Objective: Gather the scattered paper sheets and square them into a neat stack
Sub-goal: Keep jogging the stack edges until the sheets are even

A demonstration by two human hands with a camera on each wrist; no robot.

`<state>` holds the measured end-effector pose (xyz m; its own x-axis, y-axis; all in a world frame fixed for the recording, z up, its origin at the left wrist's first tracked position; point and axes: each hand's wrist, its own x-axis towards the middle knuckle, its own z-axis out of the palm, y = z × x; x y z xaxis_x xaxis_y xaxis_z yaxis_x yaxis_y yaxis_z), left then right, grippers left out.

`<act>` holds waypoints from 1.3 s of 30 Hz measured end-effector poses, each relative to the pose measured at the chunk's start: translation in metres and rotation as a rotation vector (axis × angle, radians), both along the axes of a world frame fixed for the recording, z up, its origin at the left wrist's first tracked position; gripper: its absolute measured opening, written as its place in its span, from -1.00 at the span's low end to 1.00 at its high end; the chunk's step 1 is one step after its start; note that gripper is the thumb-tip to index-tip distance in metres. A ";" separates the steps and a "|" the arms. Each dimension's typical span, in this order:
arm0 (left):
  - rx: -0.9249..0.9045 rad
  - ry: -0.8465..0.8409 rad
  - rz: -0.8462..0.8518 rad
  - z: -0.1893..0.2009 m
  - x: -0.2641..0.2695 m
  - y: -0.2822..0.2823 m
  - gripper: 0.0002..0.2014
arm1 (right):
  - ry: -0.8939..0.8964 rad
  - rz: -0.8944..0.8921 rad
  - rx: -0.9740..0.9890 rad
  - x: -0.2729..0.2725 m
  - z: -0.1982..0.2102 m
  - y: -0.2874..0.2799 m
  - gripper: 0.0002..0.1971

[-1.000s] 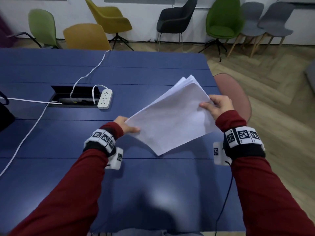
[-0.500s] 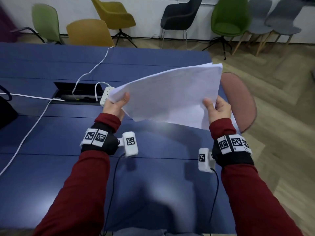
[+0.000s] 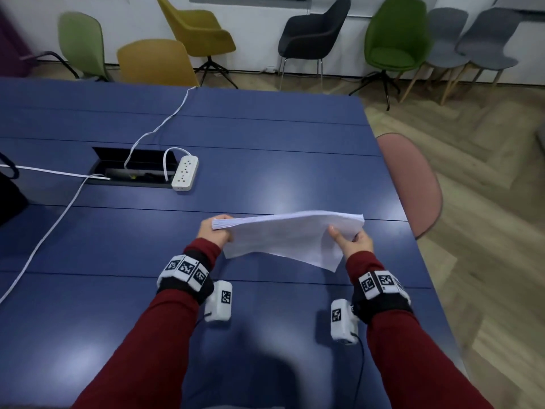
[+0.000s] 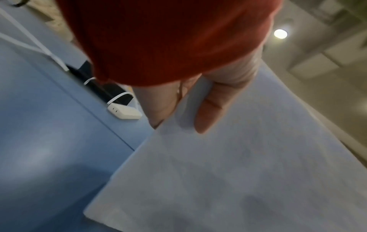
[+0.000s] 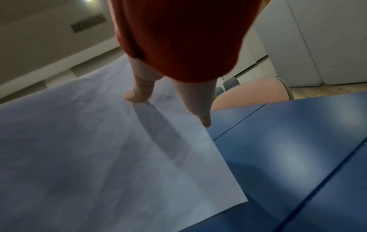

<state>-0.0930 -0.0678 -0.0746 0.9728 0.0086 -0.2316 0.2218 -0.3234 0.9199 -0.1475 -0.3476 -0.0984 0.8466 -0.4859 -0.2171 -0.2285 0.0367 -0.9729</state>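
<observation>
A stack of white paper sheets (image 3: 283, 237) stands nearly upright on its long edge over the blue table (image 3: 265, 160), its top edge toward me. My left hand (image 3: 216, 231) grips the stack's left end, and my right hand (image 3: 352, 242) grips its right end with the thumb on the near face. In the left wrist view the thumb lies on the paper sheets (image 4: 238, 164) while my left hand (image 4: 188, 113) pinches the edge. The right wrist view shows my right hand (image 5: 170, 102) pinching the paper sheets (image 5: 99, 157). The sheets' lower edges look uneven.
A white power strip (image 3: 185, 172) with white cables lies beside an open cable hatch (image 3: 132, 169) at the left. A pink chair (image 3: 413, 178) stands at the table's right edge. Several coloured chairs line the far wall. A dark object (image 3: 8, 193) sits at the far left.
The stack, held slanted and then raised high in both hands, has come down and turned onto its edge close above the table. Both hands kept their hold and moved nearer me.
</observation>
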 end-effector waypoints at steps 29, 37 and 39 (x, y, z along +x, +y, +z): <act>-0.088 0.008 0.378 -0.007 0.015 -0.012 -0.71 | -0.159 0.145 -0.126 0.008 0.031 -0.007 -0.59; -0.107 -0.016 0.477 -0.012 0.012 -0.017 -0.60 | -0.092 0.190 -0.178 0.005 0.033 -0.007 -0.80; -0.128 -0.008 0.453 -0.006 0.014 -0.023 -0.61 | -0.129 0.120 -0.173 0.009 0.040 -0.009 -0.80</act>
<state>-0.0792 -0.0904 -0.0807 0.8794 0.4048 -0.2508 0.3071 -0.0796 0.9483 -0.1389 -0.3565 -0.0587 0.9160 -0.4003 -0.0258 -0.0944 -0.1525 -0.9838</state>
